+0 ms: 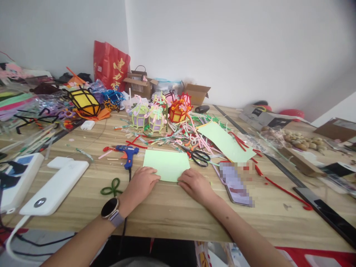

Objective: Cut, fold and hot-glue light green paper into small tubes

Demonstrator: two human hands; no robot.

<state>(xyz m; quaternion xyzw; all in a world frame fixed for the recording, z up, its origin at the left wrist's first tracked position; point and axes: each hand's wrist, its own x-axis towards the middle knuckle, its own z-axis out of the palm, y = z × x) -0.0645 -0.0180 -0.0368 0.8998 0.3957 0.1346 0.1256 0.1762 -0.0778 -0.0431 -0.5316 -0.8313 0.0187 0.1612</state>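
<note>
A pale green sheet of paper (167, 163) lies on the wooden table in front of me. My left hand (144, 184) is at its near left corner, fingers bent together over the edge. At the near right corner, my right hand (194, 184) grips the paper the same way; the fingertips are partly hidden. Left of the sheet lies a blue glue gun (128, 154). Black-handled scissors (199, 156) rest just beyond its right side. A dark green pipe-cleaner loop shape (111, 187) is beside my left wrist.
A phone (236, 185) lies right of my right hand, near more green paper (226, 142). Pipe-cleaner lanterns (155, 118) and scraps spread behind. A white power bank (57, 187) with a cable lies left. A red bag (109, 66) stands at the back.
</note>
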